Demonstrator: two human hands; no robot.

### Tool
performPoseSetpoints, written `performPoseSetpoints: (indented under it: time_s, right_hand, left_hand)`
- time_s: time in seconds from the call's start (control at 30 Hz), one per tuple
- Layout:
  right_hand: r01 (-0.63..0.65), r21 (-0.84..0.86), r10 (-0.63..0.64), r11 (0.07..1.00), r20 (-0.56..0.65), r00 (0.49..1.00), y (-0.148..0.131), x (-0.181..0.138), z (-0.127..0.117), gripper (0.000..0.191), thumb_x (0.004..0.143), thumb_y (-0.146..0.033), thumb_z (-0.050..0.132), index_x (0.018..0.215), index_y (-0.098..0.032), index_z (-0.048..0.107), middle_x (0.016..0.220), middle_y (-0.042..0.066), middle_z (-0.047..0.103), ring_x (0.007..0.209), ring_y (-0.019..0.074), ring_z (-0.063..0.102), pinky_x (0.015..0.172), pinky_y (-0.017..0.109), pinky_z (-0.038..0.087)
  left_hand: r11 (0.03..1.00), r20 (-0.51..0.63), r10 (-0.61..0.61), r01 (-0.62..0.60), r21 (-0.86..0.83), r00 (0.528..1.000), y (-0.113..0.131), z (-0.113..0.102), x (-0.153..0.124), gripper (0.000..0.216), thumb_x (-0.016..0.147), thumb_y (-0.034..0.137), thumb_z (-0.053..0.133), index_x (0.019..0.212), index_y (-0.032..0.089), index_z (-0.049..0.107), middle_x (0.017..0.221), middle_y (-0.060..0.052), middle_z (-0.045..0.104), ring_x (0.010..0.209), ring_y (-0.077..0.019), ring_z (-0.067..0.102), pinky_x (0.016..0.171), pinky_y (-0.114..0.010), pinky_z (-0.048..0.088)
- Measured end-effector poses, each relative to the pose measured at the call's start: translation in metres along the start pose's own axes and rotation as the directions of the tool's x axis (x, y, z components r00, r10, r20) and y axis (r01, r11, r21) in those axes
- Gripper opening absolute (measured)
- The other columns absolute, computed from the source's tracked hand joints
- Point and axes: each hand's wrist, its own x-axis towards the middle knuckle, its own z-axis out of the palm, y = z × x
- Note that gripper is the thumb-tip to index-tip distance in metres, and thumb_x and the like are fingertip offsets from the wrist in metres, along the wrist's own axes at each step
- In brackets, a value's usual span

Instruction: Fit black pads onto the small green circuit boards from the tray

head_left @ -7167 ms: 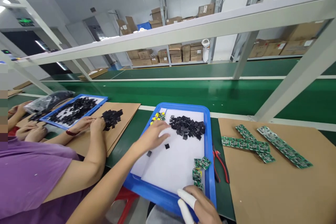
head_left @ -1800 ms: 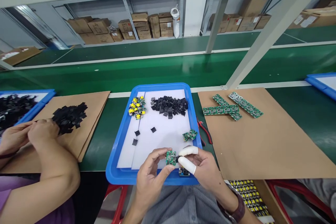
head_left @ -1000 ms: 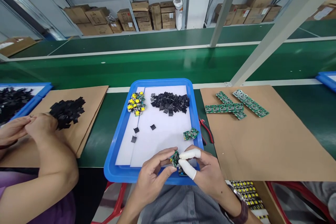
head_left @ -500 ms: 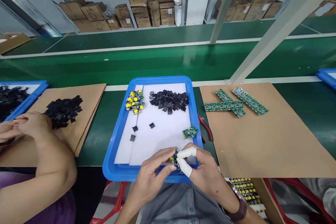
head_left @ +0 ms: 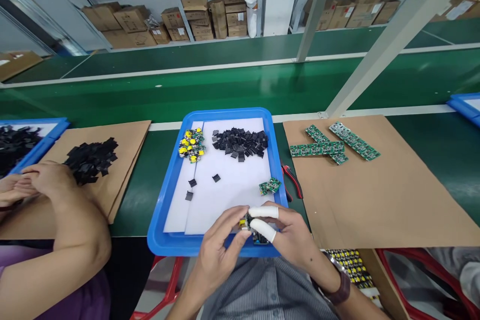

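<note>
Over the near edge of the blue tray [head_left: 170, 244], my left hand [head_left: 219, 247] pinches a small circuit board with a yellow part [head_left: 243, 222] between thumb and fingers. My right hand [head_left: 292, 237], with white finger cots on two fingers, closes on the same board from the right, covering much of it. Just below the right fingertips shows another board with a blue part [head_left: 260, 239]. In the tray lie a heap of black finned pieces [head_left: 240, 143], a cluster of yellow-topped boards [head_left: 191, 145], a few small green boards [head_left: 270, 186] and loose black pieces [head_left: 216, 178].
Red-handled pliers [head_left: 293, 180] lie right of the tray. Long green board panels [head_left: 354, 141] rest on cardboard [head_left: 360, 200]. At left, a co-worker's arm [head_left: 80, 220] is beside a black pile [head_left: 92, 160]. A box of yellow-topped boards [head_left: 350, 267] stands low at right.
The held board has tilted and moved slightly left and up. My right fingers have come further over it, with the cotted fingers now lying nearly level. The view has shifted slightly.
</note>
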Motion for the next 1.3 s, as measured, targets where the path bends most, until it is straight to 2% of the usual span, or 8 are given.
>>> performPoseSetpoints:
  time_s: [0.13,0.23,0.37,0.7,0.9,1.03,1.17,1.3]
  right_hand:
    - [0.116,-0.013,-0.116,0.993,0.021,0.993,0.001,-0.007,-0.002,0.035,0.094,-0.016,0.068,0.127,-0.028,0.072,0.109,0.006,0.071,0.098,0.0198,0.069,0.087,0.033,0.058]
    - [0.153,-0.062,-0.154,0.986,-0.004,0.988,0.002,-0.01,0.0,0.041,0.094,-0.011,0.066,0.131,-0.03,0.07,0.11,0.005,0.071,0.099,0.019,0.068,0.087,0.032,0.057]
    - [0.12,-0.057,-0.123,0.991,-0.053,0.991,0.004,-0.012,0.003,0.041,0.094,-0.011,0.066,0.13,-0.03,0.07,0.109,0.005,0.072,0.097,0.019,0.069,0.086,0.031,0.058]
    - [0.143,-0.117,-0.136,0.983,0.07,0.988,-0.004,-0.016,0.015,0.043,0.098,-0.007,0.054,0.136,-0.025,0.064,0.125,0.012,0.064,0.116,0.024,0.062,0.099,0.037,0.054]
    - [0.127,-0.09,-0.122,0.988,0.059,0.991,-0.007,-0.016,0.017,0.035,0.098,-0.009,0.055,0.125,-0.026,0.071,0.114,0.009,0.066,0.104,0.0222,0.063,0.091,0.035,0.055]
    - [0.106,-0.076,-0.097,0.991,0.12,0.988,-0.011,-0.011,0.013,0.033,0.099,-0.012,0.057,0.124,-0.026,0.073,0.119,0.01,0.064,0.108,0.0227,0.063,0.094,0.036,0.054]
    - [0.057,0.058,-0.068,0.997,0.205,0.976,-0.007,-0.006,0.005,0.031,0.099,-0.019,0.063,0.127,-0.027,0.072,0.12,0.01,0.065,0.11,0.0234,0.065,0.095,0.037,0.056]
    - [0.048,0.111,-0.064,0.993,0.149,0.987,-0.005,-0.007,0.003,0.033,0.101,-0.02,0.06,0.131,-0.028,0.07,0.118,0.01,0.068,0.108,0.0222,0.068,0.095,0.037,0.058]
  left_hand:
    - [0.998,-0.06,-0.053,0.052,-0.031,0.997,0.002,0.004,-0.002,0.045,0.095,0.02,0.067,0.139,0.031,0.063,0.136,-0.01,0.064,0.121,-0.0268,0.067,0.095,-0.036,0.063]
    - [0.994,-0.087,-0.049,0.04,-0.104,0.995,0.002,0.008,-0.004,0.047,0.094,0.016,0.068,0.138,0.032,0.061,0.131,-0.008,0.067,0.115,-0.0237,0.069,0.087,-0.031,0.066]
    - [0.994,-0.121,-0.038,0.025,-0.111,0.992,0.002,0.012,-0.006,0.05,0.093,0.013,0.069,0.138,0.032,0.06,0.133,-0.007,0.068,0.117,-0.0232,0.069,0.09,-0.032,0.066]
    - [1.0,-0.291,-0.012,0.006,-0.022,0.957,0.007,0.023,-0.009,0.045,0.092,0.011,0.068,0.133,0.029,0.064,0.122,-0.005,0.073,0.108,-0.0228,0.074,0.087,-0.034,0.068]
    - [1.0,-0.297,0.015,-0.018,-0.007,0.955,0.007,0.023,-0.008,0.047,0.091,0.008,0.069,0.133,0.028,0.064,0.12,-0.006,0.075,0.106,-0.0231,0.075,0.086,-0.034,0.067]
    - [0.997,-0.295,0.072,-0.058,0.056,0.953,0.005,0.021,-0.005,0.047,0.09,0.005,0.068,0.131,0.028,0.065,0.121,-0.006,0.075,0.109,-0.0234,0.073,0.094,-0.037,0.063]
    - [0.999,-0.245,0.008,-0.016,-0.028,0.969,0.004,0.017,-0.004,0.044,0.089,0.009,0.072,0.128,0.028,0.065,0.119,-0.005,0.075,0.105,-0.0218,0.073,0.089,-0.034,0.063]
    - [0.995,-0.234,-0.05,0.027,-0.098,0.971,0.002,0.015,-0.007,0.041,0.089,0.013,0.073,0.126,0.026,0.066,0.117,-0.006,0.075,0.104,-0.0229,0.074,0.09,-0.036,0.064]
